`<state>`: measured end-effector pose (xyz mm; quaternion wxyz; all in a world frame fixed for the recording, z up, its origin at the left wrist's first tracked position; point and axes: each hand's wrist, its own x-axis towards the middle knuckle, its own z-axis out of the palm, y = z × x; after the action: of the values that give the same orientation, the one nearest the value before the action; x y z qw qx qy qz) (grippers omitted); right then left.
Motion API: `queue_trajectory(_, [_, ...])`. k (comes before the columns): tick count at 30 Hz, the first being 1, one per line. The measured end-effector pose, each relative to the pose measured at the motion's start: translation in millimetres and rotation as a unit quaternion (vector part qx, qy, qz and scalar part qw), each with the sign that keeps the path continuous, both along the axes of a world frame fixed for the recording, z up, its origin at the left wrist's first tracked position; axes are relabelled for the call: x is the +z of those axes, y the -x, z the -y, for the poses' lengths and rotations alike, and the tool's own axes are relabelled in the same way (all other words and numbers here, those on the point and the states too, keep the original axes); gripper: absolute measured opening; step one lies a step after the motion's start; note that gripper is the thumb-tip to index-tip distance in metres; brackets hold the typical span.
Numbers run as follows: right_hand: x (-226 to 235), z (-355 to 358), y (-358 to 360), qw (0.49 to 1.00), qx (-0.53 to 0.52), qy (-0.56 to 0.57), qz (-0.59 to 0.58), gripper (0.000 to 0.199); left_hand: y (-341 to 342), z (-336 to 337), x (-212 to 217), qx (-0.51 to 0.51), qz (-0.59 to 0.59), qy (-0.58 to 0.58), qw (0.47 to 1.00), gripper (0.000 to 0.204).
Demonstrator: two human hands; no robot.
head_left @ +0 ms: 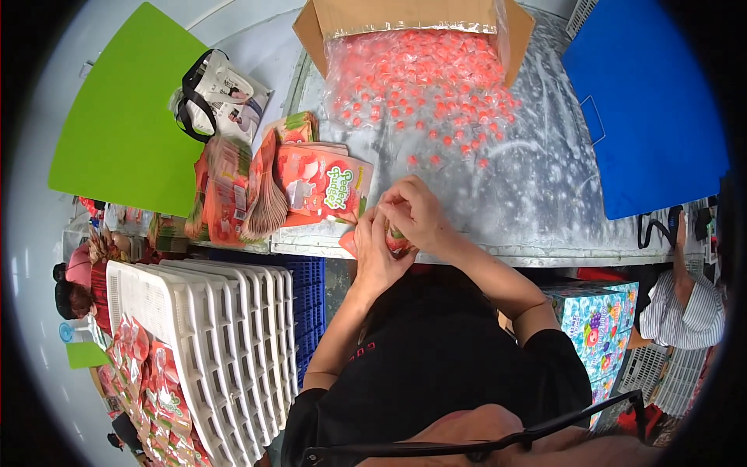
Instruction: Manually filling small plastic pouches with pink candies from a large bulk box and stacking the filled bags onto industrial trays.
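Close to the table's near edge, my left hand (379,255) is closed around a red-and-green printed pouch (398,242), which is mostly covered by my hands. Over the pouch's upper end, my right hand (419,212) is bent with its fingertips pinched together against the left fingers; what they pinch is hidden. Just left of my hands lies a stack of flat red pouches (307,183), with fanned pouches (267,198) beside it. Beyond them, red candies in clear wrappers (436,86) spill toward me from a cardboard box (313,37).
A fabric bag (233,97) rests behind the pouches. Green (128,117) and blue (646,101) panels flank the metal table (537,187). Below left stand stacked white crates (218,335) and filled pouches (159,373); printed cartons (587,327) stand right. Other people are at both sides.
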<state>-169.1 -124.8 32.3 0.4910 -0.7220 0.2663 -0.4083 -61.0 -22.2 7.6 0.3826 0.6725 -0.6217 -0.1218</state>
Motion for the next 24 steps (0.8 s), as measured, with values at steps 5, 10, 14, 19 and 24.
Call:
queue_trajectory(5, [0.5, 3.5, 0.0, 0.995, 0.042, -0.033, 0.079, 0.016, 1.6, 2.2, 3.0, -0.001, -0.020, -0.002, 1.000, 0.099])
queue_trajectory(10, [-47.2, 64.4, -2.5, 0.987, -0.071, 0.145, -0.021, 0.035, -1.5, -3.3, 8.7, 0.035, -0.073, 0.039, 0.996, 0.093])
queue_trajectory(14, [-95.4, 115.0, -17.8, 0.864, -0.205, 0.291, -0.356, 0.064, -5.8, -11.2, 14.7, 0.044, -0.084, 0.027, 0.995, 0.093])
queue_trajectory(19, [-127.6, 159.7, -34.1, 0.858, -0.180, 0.252, -0.411, 0.066, -14.8, -21.5, 8.9, 0.049, -0.084, 0.012, 0.995, 0.092])
queue_trajectory(24, [-140.0, 137.9, -17.2, 0.878, -0.109, 0.274, -0.378, 0.055, -16.5, -22.6, 7.1, 0.051, -0.107, -0.002, 0.993, 0.091])
